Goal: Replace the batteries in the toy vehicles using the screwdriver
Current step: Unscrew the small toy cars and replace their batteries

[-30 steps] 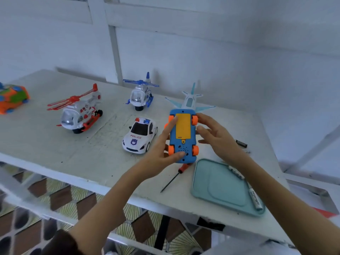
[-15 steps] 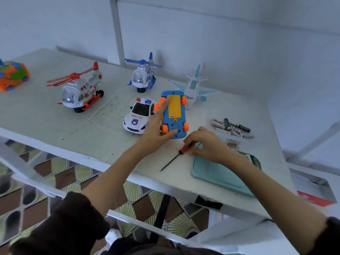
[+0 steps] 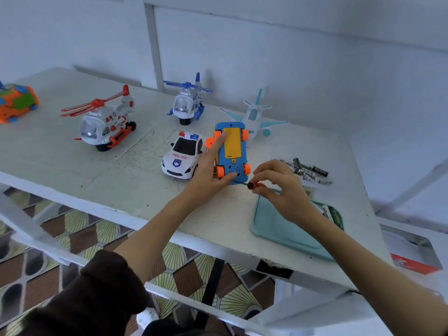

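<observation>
A blue toy car [image 3: 232, 146] lies upside down on the white table [image 3: 72, 166], its yellow battery cover and orange wheels facing up. My left hand [image 3: 208, 173] holds it: the index finger lies along the left of the cover and the thumb presses on the near end. My right hand [image 3: 283, 190] pinches a red-handled screwdriver [image 3: 252, 185] just right of the car's near end; only its black end and a bit of red show, and the shaft is hidden. Loose batteries [image 3: 308, 172] lie to the right of the car.
A white police car [image 3: 183, 155] stands touching-close left of the blue car. Behind are a red helicopter [image 3: 104, 122], a blue helicopter [image 3: 186, 103] and a white plane [image 3: 254, 117]. An orange toy [image 3: 15, 101] sits far left. A teal tray [image 3: 278, 226] lies near the front edge.
The blue car went from held up in both hands to lying on the table. My right hand left it, picked the screwdriver up off the table and raised it beside the car.
</observation>
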A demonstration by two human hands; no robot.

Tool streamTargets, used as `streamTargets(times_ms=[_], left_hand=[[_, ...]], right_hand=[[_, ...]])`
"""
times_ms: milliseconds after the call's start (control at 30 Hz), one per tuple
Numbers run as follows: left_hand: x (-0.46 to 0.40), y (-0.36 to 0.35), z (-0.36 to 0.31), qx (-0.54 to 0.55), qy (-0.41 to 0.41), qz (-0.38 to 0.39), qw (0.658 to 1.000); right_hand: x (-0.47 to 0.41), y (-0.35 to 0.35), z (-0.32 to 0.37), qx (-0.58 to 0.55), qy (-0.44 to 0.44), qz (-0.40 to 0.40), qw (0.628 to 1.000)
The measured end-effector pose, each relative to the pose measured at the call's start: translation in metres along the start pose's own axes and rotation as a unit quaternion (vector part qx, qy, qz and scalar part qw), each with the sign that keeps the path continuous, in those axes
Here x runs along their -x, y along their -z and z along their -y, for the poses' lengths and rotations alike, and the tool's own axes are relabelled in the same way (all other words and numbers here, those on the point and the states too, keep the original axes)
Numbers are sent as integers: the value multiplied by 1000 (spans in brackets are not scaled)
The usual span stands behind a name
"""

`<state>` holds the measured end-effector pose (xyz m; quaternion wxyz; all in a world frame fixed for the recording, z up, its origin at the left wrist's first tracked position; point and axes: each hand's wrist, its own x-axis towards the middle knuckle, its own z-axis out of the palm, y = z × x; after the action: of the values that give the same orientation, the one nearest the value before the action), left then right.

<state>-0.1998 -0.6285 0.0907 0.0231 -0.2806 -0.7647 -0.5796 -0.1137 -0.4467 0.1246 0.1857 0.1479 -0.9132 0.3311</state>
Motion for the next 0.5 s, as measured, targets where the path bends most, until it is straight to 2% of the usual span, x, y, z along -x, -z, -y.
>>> streamTargets(times_ms=[167, 300, 400, 500], left_hand=[[-4, -7, 9, -26, -12, -1, 1000], [-3, -13, 13, -59, -36, -18, 997], [-4, -13, 14, -68, -56, -18, 996], [-3, -13, 17, -65, -56, -19, 996]], right_hand=[[9, 9, 7, -32, -66, -32, 997], [19, 10, 10, 75, -43, -110, 990], [21, 14, 13, 96, -25, -155, 983], [21, 16, 9, 107, -28, -166, 980]])
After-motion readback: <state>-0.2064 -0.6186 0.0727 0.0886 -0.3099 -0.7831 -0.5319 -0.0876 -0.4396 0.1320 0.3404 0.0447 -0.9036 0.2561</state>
